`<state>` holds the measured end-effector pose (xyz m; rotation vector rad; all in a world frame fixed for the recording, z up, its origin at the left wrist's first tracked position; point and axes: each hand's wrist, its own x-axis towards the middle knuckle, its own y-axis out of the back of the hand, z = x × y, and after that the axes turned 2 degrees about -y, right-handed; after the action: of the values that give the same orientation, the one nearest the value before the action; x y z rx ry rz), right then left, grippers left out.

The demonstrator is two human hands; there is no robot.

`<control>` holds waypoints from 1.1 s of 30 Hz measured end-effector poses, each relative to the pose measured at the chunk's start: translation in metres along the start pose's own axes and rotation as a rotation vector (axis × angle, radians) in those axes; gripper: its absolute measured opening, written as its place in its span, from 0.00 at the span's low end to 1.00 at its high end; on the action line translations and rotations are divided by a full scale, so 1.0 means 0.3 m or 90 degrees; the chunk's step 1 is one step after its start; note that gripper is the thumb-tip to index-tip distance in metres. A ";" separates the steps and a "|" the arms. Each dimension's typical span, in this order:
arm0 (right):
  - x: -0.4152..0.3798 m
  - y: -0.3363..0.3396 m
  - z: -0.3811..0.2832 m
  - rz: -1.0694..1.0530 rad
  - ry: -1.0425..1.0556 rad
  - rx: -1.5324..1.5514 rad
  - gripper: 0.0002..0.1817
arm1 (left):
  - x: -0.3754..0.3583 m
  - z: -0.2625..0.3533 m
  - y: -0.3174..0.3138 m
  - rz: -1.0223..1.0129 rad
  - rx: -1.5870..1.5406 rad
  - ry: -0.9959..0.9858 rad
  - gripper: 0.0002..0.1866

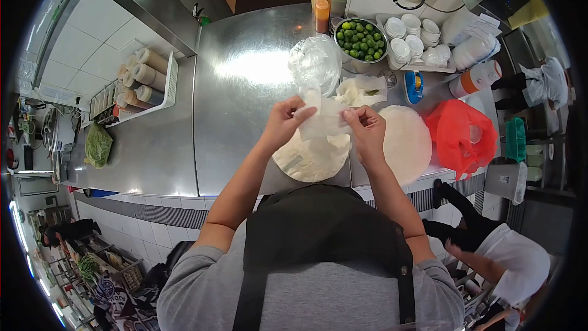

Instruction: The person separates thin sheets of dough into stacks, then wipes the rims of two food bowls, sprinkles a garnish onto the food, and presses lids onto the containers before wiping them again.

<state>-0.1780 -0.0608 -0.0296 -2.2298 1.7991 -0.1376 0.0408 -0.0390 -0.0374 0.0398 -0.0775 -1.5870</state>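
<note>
Head view: my left hand [285, 126] and right hand [369, 130] each pinch an edge of a translucent sheet [327, 117] between thumb and fingers. It lies directly between my fingertips, its held span running crosswise from left to right, neither hand clearly nearer; I can't tell its full long axis. The sheet hangs above the far part of a pale round slab [313, 164], which sits on my body's side of my fingers, with a clear plastic bag [315, 61] just beyond them

Glossy metal counter [239, 98], crinkled clear plastic bag [313, 64], crinkly red plastic bag [462, 135], matt black apron [327, 230]
</note>
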 end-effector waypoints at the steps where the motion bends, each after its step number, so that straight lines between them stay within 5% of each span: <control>1: 0.005 0.009 0.036 0.045 -0.017 0.025 0.06 | 0.005 -0.007 0.008 0.043 0.027 -0.057 0.18; 3: 0.011 0.019 0.065 0.091 -0.031 0.049 0.05 | 0.007 -0.003 -0.017 0.062 0.016 -0.053 0.18; 5: 0.009 0.000 0.071 0.038 -0.064 0.084 0.04 | -0.003 0.018 -0.055 0.087 -0.212 -0.019 0.16; 9: -0.001 -0.077 -0.047 -0.013 -0.114 0.093 0.05 | -0.015 0.039 -0.082 0.073 -0.229 0.050 0.17; 11: 0.030 -0.049 -0.009 -0.068 -0.061 -0.168 0.07 | -0.020 0.017 -0.083 0.009 -0.120 -0.071 0.16; 15: 0.061 -0.016 0.001 -0.147 -0.118 -0.231 0.12 | -0.027 0.016 -0.076 0.046 -0.150 -0.003 0.17; 19: 0.056 -0.028 0.051 -0.077 -0.042 -0.076 0.17 | -0.024 0.007 -0.060 0.189 -0.173 0.027 0.16; 22: 0.035 -0.059 0.055 -0.041 -0.027 -0.057 0.18 | -0.029 0.013 -0.083 0.184 -0.223 0.027 0.13; 25: 0.022 -0.071 0.050 -0.034 0.022 -0.087 0.18 | -0.024 0.037 -0.105 0.171 -0.073 -0.018 0.11; 28: 0.030 -0.041 0.066 -0.030 0.033 -0.119 0.18 | -0.023 0.049 -0.072 0.066 -0.059 0.092 0.10; 33: 0.028 -0.022 0.064 0.105 0.011 -0.128 0.18 | 0.004 0.042 -0.045 0.262 -0.111 0.087 0.08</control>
<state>-0.1654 -0.0646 -0.0471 -2.2019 2.0786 0.0603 0.0265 -0.0396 -0.0257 -0.0046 0.1513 -1.1717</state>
